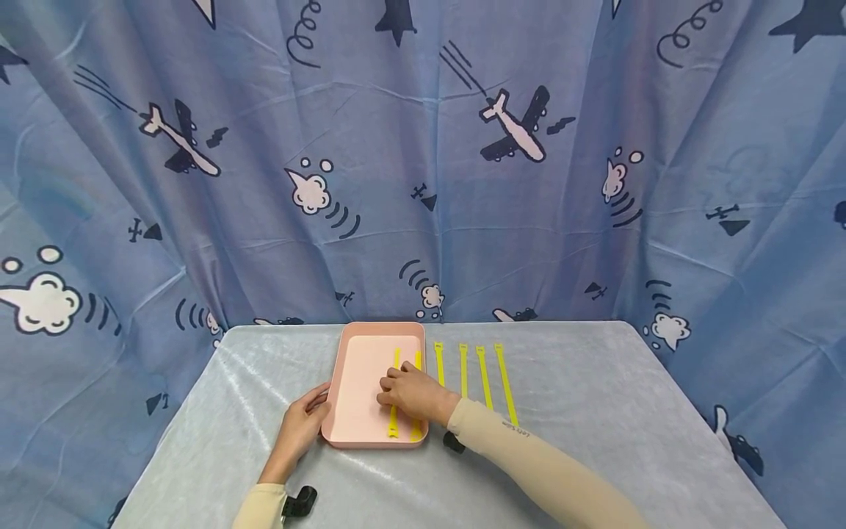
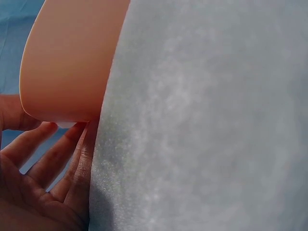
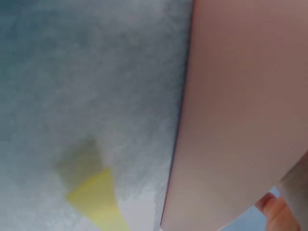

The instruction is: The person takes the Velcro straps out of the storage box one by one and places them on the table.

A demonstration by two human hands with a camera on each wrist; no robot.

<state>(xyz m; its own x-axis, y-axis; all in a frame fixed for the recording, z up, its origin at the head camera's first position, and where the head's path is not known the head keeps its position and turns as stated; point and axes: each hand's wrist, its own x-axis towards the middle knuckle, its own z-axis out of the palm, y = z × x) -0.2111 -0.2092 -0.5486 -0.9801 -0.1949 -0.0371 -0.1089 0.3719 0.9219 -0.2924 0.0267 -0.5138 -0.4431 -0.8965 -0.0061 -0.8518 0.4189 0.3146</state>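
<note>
My left hand (image 1: 302, 426) is at the left side of a pink rectangular tray (image 1: 350, 332). The thumb lies at the rim and the fingers (image 2: 55, 159) meet the outer wall, so the hand holds the tray's edge. Over the tray's right half, my right hand (image 1: 419, 393) has its fingers curled down onto a yellow cable tie (image 1: 393, 422), whose middle it covers. The tie's two ends show above and below the fingers. A second yellow cable tie (image 1: 418, 360) lies along the tray's right wall, partly hidden under the hand.
Several more yellow cable ties (image 1: 504, 375) lie in a row right of the tray, partly covered by the right forearm. A light grey cloth (image 1: 595, 441) covers the table, and a blue patterned curtain (image 1: 370, 147) hangs behind it.
</note>
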